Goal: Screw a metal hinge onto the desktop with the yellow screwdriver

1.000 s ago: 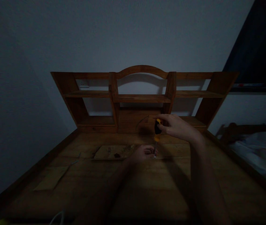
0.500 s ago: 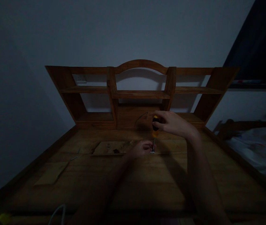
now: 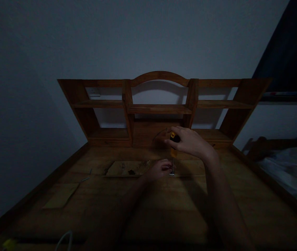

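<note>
A yellow and black screwdriver (image 3: 174, 152) stands upright, its handle in the grip of my right hand (image 3: 190, 141). Its thin shaft runs down to a small shiny metal piece (image 3: 172, 174), perhaps a hinge, on a wooden strip (image 3: 190, 168) lying across the desk. Beside the shaft, my left hand (image 3: 160, 169) is closed with its fingertips by the metal piece; whatever they pinch is too dark to make out. Left of that hand, the board's surface (image 3: 122, 166) looks worn, with a dark spot.
A wooden desk (image 3: 143, 198) carries an open shelf unit (image 3: 161, 109) along its back. On the left lie a flat light board (image 3: 60, 196) and a small thin tool (image 3: 85, 179). A pale cable (image 3: 66, 237) loops at the front edge. White plastic (image 3: 289, 170) sits beyond the right side.
The whole view has shifted slightly, so things appear a little lower and to the right. My right fingers have shifted around the screwdriver's handle; the left hand stays by the metal piece.
</note>
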